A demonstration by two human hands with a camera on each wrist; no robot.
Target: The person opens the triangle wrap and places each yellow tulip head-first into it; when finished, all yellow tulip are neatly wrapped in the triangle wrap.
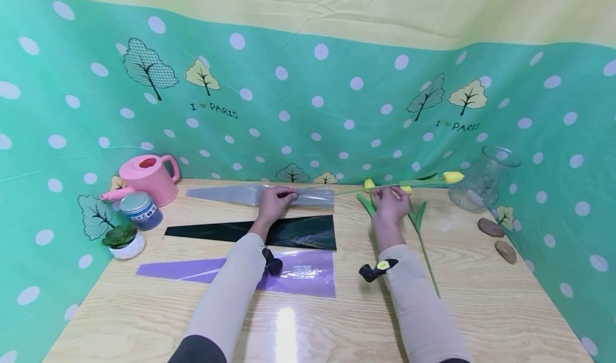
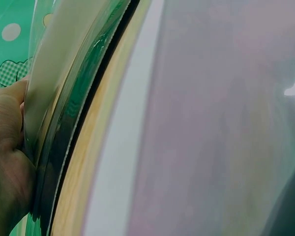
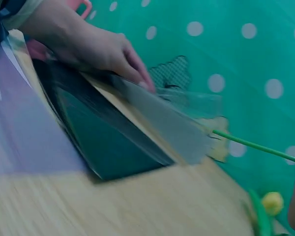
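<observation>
Near the far edge of the wooden surface (image 1: 481, 309), close to the dotted green cloth (image 1: 337, 112), the left hand (image 1: 272, 202) pinches a clear sleeve (image 1: 240, 194) while the right hand (image 1: 390, 205) grips a yellow tulip (image 1: 452, 177) whose thin green stem points into the sleeve's wide mouth, black sleeve (image 1: 298, 230) just nearer.

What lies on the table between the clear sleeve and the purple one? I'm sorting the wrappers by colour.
The black sleeve lies between the clear sleeve and the purple sleeve, shown in the head view.
</observation>
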